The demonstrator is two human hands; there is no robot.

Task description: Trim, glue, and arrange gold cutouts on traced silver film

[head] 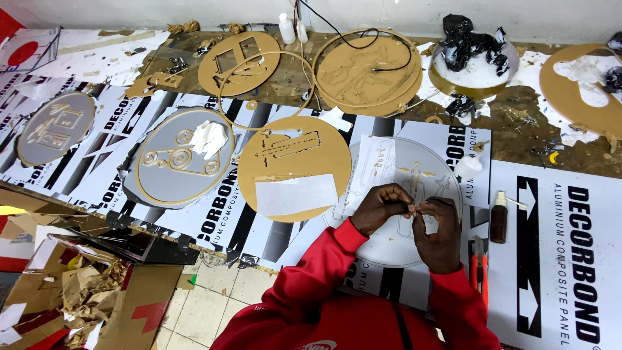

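Both hands, left (pixel 381 207) and right (pixel 439 234), meet, fingers pinched together.

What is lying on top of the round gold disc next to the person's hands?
A white rectangular paper sheet lies on the round gold disc, covering its lower part; whatever is beneath the sheet is hidden.

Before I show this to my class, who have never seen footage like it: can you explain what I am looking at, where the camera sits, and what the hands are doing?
There is no machine here. A person in red sleeves works with bare hands, and the single picture comes from a camera on their head, looking down.

The left hand and the right hand meet over a pale round disc and together pinch a very small pale piece; it is too small to identify.

The workbench is covered with printed sheets. On them lie a gold disc with cut-out shapes, a grey disc with a gold rim, and more gold discs further back. Beside the right hand stand a small brown bottle and an orange knife.
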